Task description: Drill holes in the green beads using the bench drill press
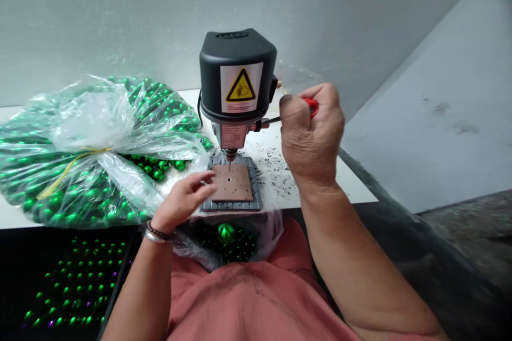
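Note:
A small bench drill press [238, 77] with a black motor housing and a yellow warning label stands on the table. Its bit points down at a brown flat plate [231, 183] with a central hole, lying on the drill's grey base [256, 202]. My left hand [183, 201] rests with fingers apart at the plate's left edge, holding nothing. My right hand [312, 136] is closed around a red-handled screwdriver [311, 107], whose dark shaft reaches toward the side of the drill head. The tip is hidden behind the drill's fittings.
A large plastic bag of shiny green beads [80, 170] lies at the left, tied with yellow string. Dark shavings [276, 176] are scattered on the white table. Below its edge, a dark tray [76, 282] holds rows of green beads. A grey wall stands behind.

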Tool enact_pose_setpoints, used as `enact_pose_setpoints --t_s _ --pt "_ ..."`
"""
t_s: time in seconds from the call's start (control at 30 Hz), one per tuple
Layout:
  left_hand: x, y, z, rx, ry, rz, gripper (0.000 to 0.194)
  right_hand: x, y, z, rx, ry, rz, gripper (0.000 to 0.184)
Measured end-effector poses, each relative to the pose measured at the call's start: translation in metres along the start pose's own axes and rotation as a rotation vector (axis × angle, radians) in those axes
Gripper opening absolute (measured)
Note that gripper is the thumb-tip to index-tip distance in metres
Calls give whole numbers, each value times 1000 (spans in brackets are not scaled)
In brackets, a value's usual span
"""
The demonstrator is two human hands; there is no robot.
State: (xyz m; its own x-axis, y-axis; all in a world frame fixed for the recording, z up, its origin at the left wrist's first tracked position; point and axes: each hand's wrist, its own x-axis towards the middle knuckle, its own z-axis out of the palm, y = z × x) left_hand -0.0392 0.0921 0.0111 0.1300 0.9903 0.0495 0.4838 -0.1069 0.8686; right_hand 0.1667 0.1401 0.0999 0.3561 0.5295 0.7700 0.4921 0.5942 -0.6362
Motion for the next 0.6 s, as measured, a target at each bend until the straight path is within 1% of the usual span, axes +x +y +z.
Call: enact_pose_setpoints --t_s 0.07,0.1,0.13,0.17,0.23,0.27,0.33,0.4,0.43,0.5,0.6 --pt "12 -11 -11 -97 313 -122 42 -1 0 -1 7 -8 18 22" --pt "20 -18 -16 -68 467 -183 40 -1 -1 -2 7 -11 30 21" --pt "28 -25 -20 48 579 -235 37 -1 -1 -3 8 -14 40 21" --pt "36 -32 -24 229 600 -290 33 -1 -1 -3 9 -17 46 21" --pt "51 -45 -28 551 501 -382 32 0 -1 -4 13 -26 45 21" --pt "58 -50 -29 673 450 -402 34 0 -1 -4 14 -27 39 21" --pt "68 -57 -28 837 379 -393 46 0 -1 -4 7 -25 21 20" --pt "77 -63 -26 947 336 -367 57 -1 -1 -5 -2 -22 9 20" --pt "80 -65 -25 990 301 -365 58 -1 -1 -5 -5 -23 9 20" --pt "84 -68 -24 1048 224 -394 58 -1 -1 -5 -5 -23 20 19" --pt "82 -70 -22 1045 135 -438 58 -1 -2 -6 13 -32 27 19"
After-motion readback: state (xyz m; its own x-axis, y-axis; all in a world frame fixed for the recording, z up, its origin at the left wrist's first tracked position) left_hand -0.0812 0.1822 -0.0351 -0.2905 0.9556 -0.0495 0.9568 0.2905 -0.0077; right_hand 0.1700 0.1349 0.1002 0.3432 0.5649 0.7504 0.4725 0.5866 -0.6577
